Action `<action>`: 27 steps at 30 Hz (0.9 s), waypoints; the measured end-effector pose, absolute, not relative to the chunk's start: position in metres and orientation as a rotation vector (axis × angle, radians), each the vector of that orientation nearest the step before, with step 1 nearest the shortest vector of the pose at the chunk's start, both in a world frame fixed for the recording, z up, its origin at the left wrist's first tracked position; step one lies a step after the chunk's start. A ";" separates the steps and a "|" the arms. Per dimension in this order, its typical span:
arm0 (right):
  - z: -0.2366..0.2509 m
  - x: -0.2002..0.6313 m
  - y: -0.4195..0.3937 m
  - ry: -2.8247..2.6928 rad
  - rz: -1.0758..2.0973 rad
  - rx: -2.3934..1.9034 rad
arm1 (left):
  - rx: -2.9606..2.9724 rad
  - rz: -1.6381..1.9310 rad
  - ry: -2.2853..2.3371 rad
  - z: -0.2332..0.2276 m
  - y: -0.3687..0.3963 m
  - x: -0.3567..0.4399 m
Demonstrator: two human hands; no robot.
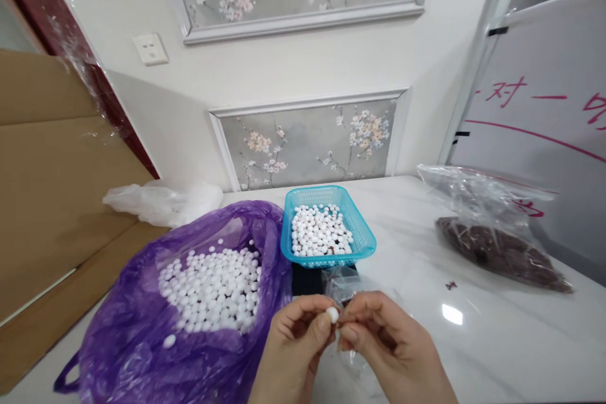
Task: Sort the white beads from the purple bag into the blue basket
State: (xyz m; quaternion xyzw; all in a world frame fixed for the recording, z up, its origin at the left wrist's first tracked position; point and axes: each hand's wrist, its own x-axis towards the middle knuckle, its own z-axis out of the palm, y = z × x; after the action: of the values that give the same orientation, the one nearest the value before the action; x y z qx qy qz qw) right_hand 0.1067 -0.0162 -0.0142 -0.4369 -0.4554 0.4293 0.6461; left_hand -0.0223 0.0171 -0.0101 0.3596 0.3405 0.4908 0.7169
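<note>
Between thumb and forefinger, my left hand (296,344) pinches a small white ball (332,314). Right beside it, my right hand (398,344) has its fingertips pressed together at the ball's edge; whatever they grip is too small to make out. Under and behind both hands lies a clear plastic bag (341,276), mostly hidden. Just beyond is a blue plastic basket (365,245) holding many white balls (322,230) with a few dark bits among them. To the left, an open purple plastic bag (137,303) contains a heap of similar white balls (218,287).
A zip bag (497,252) of dark brown pieces lies at the right, with a few small brown pieces (451,285) on the white table (521,341). A black object (305,281) sits below the basket. Crumpled clear plastic (175,202) and a cardboard box (57,183) are at left.
</note>
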 end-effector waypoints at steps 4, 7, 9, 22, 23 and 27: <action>-0.018 0.108 -0.016 -1.090 0.935 -1.026 | 0.870 1.115 0.769 -0.009 0.016 -0.026; -0.019 0.109 -0.016 -1.106 0.917 -1.044 | 0.937 1.136 0.781 -0.009 0.015 -0.027; -0.019 0.109 -0.017 -1.120 0.900 -1.046 | 0.962 1.159 0.801 -0.009 0.015 -0.027; -0.019 0.113 -0.022 -1.028 1.000 -0.878 | 0.891 1.184 0.779 -0.007 0.010 -0.021; -0.020 0.114 -0.021 -1.062 1.005 -0.855 | 0.889 1.183 0.776 -0.007 0.010 -0.022; -0.024 0.115 -0.019 -1.025 1.122 -0.803 | 0.882 1.169 0.790 -0.011 0.012 -0.024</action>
State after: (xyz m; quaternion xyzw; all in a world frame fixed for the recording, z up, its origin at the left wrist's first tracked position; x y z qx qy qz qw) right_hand 0.1150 -0.0193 -0.0240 -0.3540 -0.4518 0.4943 0.6529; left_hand -0.0239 0.0116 -0.0107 0.3920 0.3511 0.5194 0.6733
